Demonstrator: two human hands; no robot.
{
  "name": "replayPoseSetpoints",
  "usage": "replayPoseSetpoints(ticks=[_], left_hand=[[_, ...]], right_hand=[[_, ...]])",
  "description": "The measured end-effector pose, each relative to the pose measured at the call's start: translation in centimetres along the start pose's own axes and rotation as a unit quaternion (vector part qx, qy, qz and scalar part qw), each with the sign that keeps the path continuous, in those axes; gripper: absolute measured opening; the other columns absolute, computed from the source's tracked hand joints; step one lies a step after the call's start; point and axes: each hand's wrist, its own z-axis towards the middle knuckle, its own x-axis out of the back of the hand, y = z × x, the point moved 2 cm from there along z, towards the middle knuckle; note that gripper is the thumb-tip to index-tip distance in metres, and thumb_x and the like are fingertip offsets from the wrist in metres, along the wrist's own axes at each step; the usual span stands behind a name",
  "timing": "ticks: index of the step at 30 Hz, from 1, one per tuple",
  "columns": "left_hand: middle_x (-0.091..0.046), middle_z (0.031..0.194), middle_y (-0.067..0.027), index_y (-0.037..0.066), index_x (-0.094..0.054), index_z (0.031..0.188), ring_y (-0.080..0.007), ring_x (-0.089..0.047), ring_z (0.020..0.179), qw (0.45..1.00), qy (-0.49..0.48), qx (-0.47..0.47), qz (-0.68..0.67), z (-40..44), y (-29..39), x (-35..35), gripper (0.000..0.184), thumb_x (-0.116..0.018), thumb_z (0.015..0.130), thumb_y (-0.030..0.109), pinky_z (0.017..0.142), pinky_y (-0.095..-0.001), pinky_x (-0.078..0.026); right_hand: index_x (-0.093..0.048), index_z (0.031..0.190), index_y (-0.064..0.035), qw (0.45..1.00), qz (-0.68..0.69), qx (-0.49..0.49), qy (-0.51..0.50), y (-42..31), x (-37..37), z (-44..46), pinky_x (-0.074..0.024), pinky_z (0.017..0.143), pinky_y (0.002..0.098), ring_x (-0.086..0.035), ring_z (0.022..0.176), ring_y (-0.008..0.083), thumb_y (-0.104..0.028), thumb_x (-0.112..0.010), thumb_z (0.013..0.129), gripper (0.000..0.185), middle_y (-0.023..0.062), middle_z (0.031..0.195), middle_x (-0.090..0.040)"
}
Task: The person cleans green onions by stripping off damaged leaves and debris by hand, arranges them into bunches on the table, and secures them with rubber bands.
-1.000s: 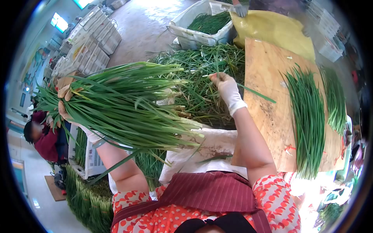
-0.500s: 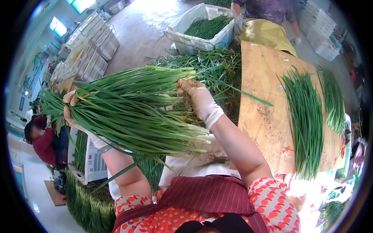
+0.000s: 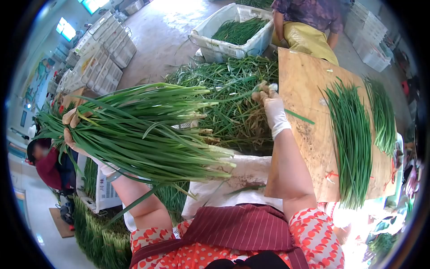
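A large bunch of garlic chives (image 3: pixel 152 130) is held up in front of me, with its pale stem ends pointing right. My gloved left hand (image 3: pixel 71 124) wraps round its leafy end at the left. To the right of the stems, my gloved right hand (image 3: pixel 273 110) is closed in a pinch on a few chive leaves, over a heap of loose leaves (image 3: pixel 237 119). Some of what it pinches is hidden by the fingers. On the wooden board (image 3: pixel 304 152) at the right lie a chive bundle (image 3: pixel 351 148) and another bundle (image 3: pixel 383 119).
A white crate (image 3: pixel 215 47) with chives stands beyond the heap. A co-worker (image 3: pixel 309 22) sits behind the board. Stacked crates (image 3: pixel 101 58) rise at the back left. Another person (image 3: pixel 49 166) is at the left, above standing chive bundles (image 3: pixel 96 237).
My right hand has left the stem ends and moved right, over the loose leaves. The bunch in my left hand has shifted slightly left. The co-worker's hands have drawn in.
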Motion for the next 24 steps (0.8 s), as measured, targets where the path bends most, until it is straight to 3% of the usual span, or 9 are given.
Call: replayPoseSetpoints(ticks=[3, 5, 7, 15, 17, 19, 21, 23, 24], left_hand=[[-0.052, 0.089, 0.0038, 0.016, -0.049, 0.093, -0.0186, -0.049, 0.093, 1.0, -0.01, 0.009, 0.019, -0.3, -0.4, 0.0, 0.014, -0.054, 0.081, 0.021, 0.095, -0.0423, -0.031], [-0.052, 0.087, 0.0043, 0.017, -0.049, 0.093, -0.0179, -0.048, 0.095, 1.0, -0.012, 0.017, 0.018, -0.2, 0.1, 0.6, 0.014, -0.054, 0.081, 0.021, 0.095, -0.0419, -0.031], [-0.053, 0.086, 0.0044, 0.017, -0.05, 0.093, -0.0183, -0.049, 0.096, 0.998, -0.03, 0.03, 0.037, -0.1, 0.0, 0.6, 0.014, -0.054, 0.081, 0.021, 0.095, -0.0416, -0.03], [-0.055, 0.086, 0.0037, 0.016, -0.05, 0.092, -0.014, -0.048, 0.095, 0.999, -0.049, -0.006, -0.018, -0.9, 2.4, 0.1, 0.015, -0.056, 0.079, 0.015, 0.095, -0.0353, -0.032], [-0.054, 0.088, 0.0019, 0.015, -0.049, 0.094, -0.015, -0.047, 0.097, 0.996, -0.085, 0.029, 0.017, -1.0, 4.5, 0.3, 0.016, -0.055, 0.08, 0.016, 0.095, -0.0363, -0.032], [-0.054, 0.088, 0.0018, 0.015, -0.049, 0.095, -0.0151, -0.047, 0.097, 0.995, -0.096, 0.018, 0.013, -0.7, 5.7, 0.4, 0.016, -0.054, 0.08, 0.016, 0.095, -0.0364, -0.032], [-0.054, 0.088, 0.0018, 0.015, -0.049, 0.095, -0.0153, -0.047, 0.097, 0.995, -0.098, 0.004, 0.008, -0.5, 6.3, 1.0, 0.016, -0.054, 0.08, 0.016, 0.095, -0.0365, -0.032], [-0.054, 0.088, 0.0018, 0.014, -0.049, 0.095, -0.0154, -0.047, 0.097, 0.996, -0.089, 0.0, 0.009, -0.5, 5.7, 1.7, 0.016, -0.054, 0.08, 0.016, 0.095, -0.0366, -0.032], [-0.053, 0.088, 0.0017, 0.014, -0.049, 0.095, -0.0155, -0.047, 0.097, 0.997, -0.082, 0.0, 0.011, -0.6, 4.9, 2.0, 0.016, -0.054, 0.08, 0.016, 0.095, -0.0366, -0.032]], right_hand=[[-0.055, 0.115, -0.0007, 0.977, -0.178, 0.113, 0.045, -0.3, -0.4, -0.5, -0.0432, 0.085, 0.0241, -0.057, 0.094, 0.0128, -0.021, -0.054, 0.089, 0.033, 0.0117, 0.103, -0.062], [-0.055, 0.12, -0.0115, 0.947, -0.221, 0.161, -0.166, -2.5, -3.7, -2.5, -0.0404, 0.091, 0.0257, -0.056, 0.101, 0.0176, -0.021, -0.059, 0.085, 0.037, 0.0115, 0.11, -0.062], [-0.058, 0.116, -0.0086, 0.957, -0.139, 0.102, -0.234, -3.0, -6.6, -3.5, -0.0415, 0.088, 0.0244, -0.057, 0.095, 0.013, -0.017, -0.063, 0.082, 0.035, 0.0072, 0.107, -0.063], [-0.065, 0.096, 0.0005, 0.974, -0.1, 0.144, -0.146, -3.6, -4.9, -3.4, -0.0472, 0.064, 0.0218, -0.058, 0.067, 0.0098, -0.011, -0.061, 0.083, 0.018, 0.0065, 0.079, -0.066], [-0.06, 0.11, -0.0046, 0.957, -0.281, 0.06, -0.044, -0.8, -1.6, -0.5, -0.0487, 0.067, 0.027, -0.061, 0.069, 0.0153, -0.022, -0.062, 0.083, 0.033, 0.0069, 0.08, -0.067], [-0.049, 0.125, -0.0099, 0.9, -0.421, 0.049, -0.098, -0.9, -1.7, -1.2, -0.0484, 0.077, 0.0318, -0.062, 0.087, 0.0222, -0.037, -0.063, 0.08, 0.054, 0.0106, 0.097, -0.065], [-0.039, 0.132, -0.006, 0.803, -0.473, 0.298, -0.209, -1.6, -4.7, -2.9, -0.0464, 0.085, 0.0301, -0.057, 0.097, 0.0178, -0.033, -0.067, 0.079, 0.066, 0.0138, 0.115, -0.057], [-0.044, 0.126, -0.0001, 0.915, -0.142, 0.018, -0.378, -3.0, -8.1, -4.0, -0.0459, 0.087, 0.0307, -0.056, 0.102, 0.0204, -0.031, -0.07, 0.076, 0.064, 0.015, 0.115, -0.056], [-0.047, 0.123, -0.0005, 0.914, -0.102, 0.01, -0.393, -2.3, -9.1, -3.7, -0.0472, 0.086, 0.0304, -0.058, 0.098, 0.0196, -0.027, -0.07, 0.077, 0.058, 0.0139, 0.111, -0.058]])
